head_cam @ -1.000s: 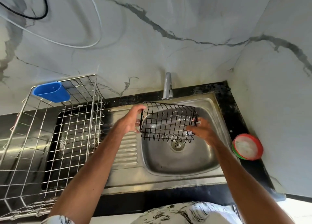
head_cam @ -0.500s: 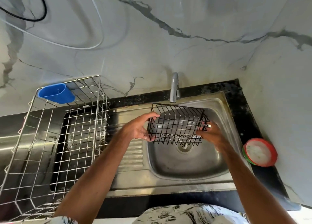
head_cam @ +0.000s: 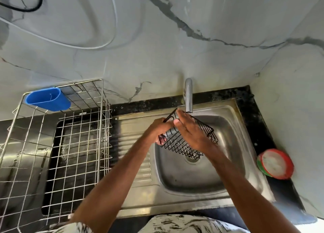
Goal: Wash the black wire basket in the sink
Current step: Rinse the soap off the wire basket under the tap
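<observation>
The black wire basket (head_cam: 178, 145) hangs tilted above the steel sink (head_cam: 201, 181), just below the faucet (head_cam: 188, 95). My left hand (head_cam: 160, 129) grips the basket's left end, fingers curled around the wires. My right hand (head_cam: 191, 131) lies across the basket's upper side with its fingers stretched toward the far left rim. The basket's right end sticks out past my right hand over the basin. No water stream is visible from the spout. The drain (head_cam: 192, 158) shows under the basket.
A steel wire dish rack (head_cam: 70, 145) stands on the drainboard to the left, with a blue plastic holder (head_cam: 47, 98) hooked on its back corner. A round red-and-green rimmed tub (head_cam: 275, 164) sits on the black counter at the right. Marble walls close in behind and to the right.
My right hand has left the basket's right end and moved across it toward the left. The basket has tilted and turned, and my left hand alone now grips it.
</observation>
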